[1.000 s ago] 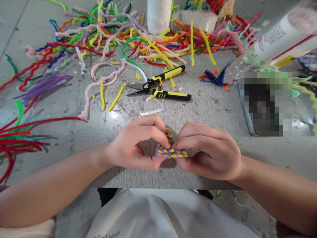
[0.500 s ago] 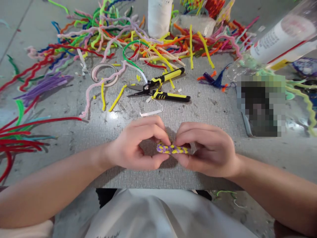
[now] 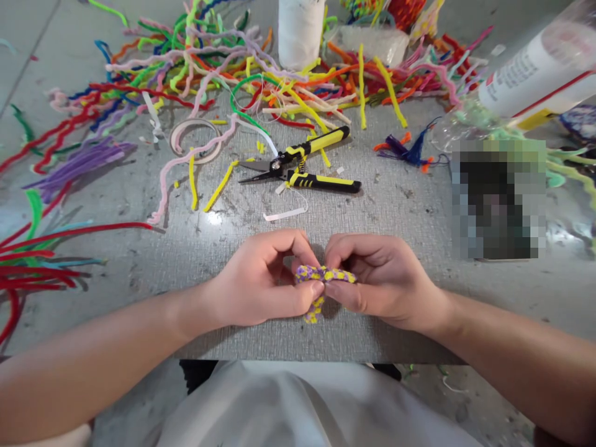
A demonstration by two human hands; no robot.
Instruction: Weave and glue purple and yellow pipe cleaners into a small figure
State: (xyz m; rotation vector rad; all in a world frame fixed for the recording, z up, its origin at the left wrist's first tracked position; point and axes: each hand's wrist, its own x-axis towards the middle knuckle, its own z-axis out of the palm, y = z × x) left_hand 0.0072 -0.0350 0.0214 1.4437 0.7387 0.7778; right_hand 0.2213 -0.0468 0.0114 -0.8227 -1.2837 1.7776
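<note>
Between my two hands is a small piece of twisted purple and yellow pipe cleaners (image 3: 339, 275), held above the near part of the table. My left hand (image 3: 261, 279) pinches its left side with thumb and fingers. On the right side, my right hand (image 3: 386, 279) grips it the same way, and the two thumb tips almost meet. One section of the piece hangs down below my left thumb. Part of it is hidden behind my fingers. Beyond my hands lie yellow and black snips (image 3: 298, 164) with their blades apart.
A tangle of colourful pipe cleaners (image 3: 223, 68) spreads across the far side. A white cylinder (image 3: 300, 34) stands there. Red stems (image 3: 41, 273) and a purple bundle (image 3: 84, 164) lie left. To the right are a phone (image 3: 496, 205), a tassel (image 3: 412, 149) and a labelled bottle (image 3: 535, 74).
The purple and yellow piece has turned in my hands, so a section now shows below my left thumb. My thumbs have come closer together. The view has shifted slightly.
</note>
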